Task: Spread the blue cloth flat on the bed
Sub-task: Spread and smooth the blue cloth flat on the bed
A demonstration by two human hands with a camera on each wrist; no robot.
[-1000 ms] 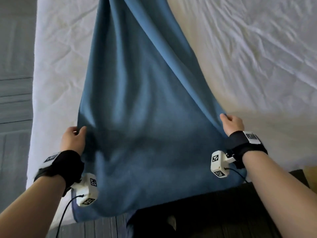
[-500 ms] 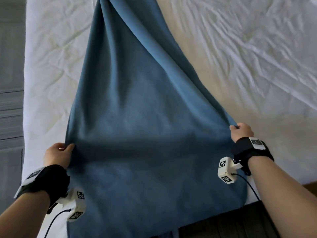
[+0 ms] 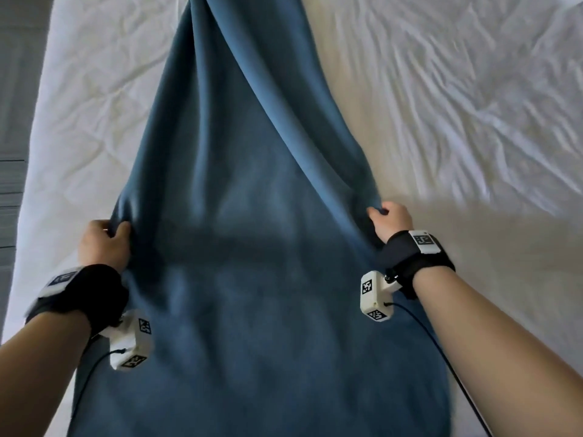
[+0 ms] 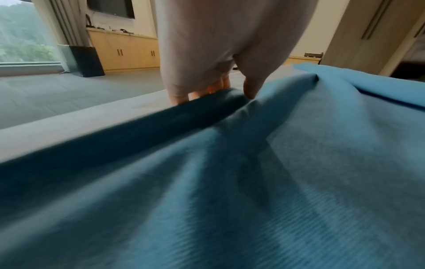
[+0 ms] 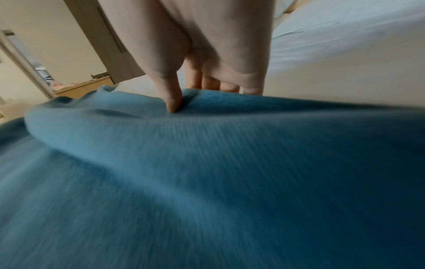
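Observation:
The blue cloth (image 3: 246, 247) stretches lengthwise over the white bed (image 3: 457, 121), narrow and bunched in folds at the far end, wider near me. My left hand (image 3: 104, 239) grips its left edge, thumb on top and fingers curled under, as the left wrist view shows on the cloth (image 4: 253, 182). My right hand (image 3: 391, 220) pinches the right edge, its thumb pressed into the fabric (image 5: 207, 172) in the right wrist view. The stretch of cloth between my hands is lifted a little off the sheet. Its near end runs out of the head view.
The bed sheet is wrinkled on both sides of the cloth. Grey floor (image 3: 12, 152) runs along the bed's left edge. A wooden cabinet (image 4: 124, 51), a dark bin (image 4: 86, 61) and a window (image 4: 23, 36) stand beyond the bed.
Both hands have moved forward over the bed with the cloth edges still held. More of the cloth's near end now lies on the bed.

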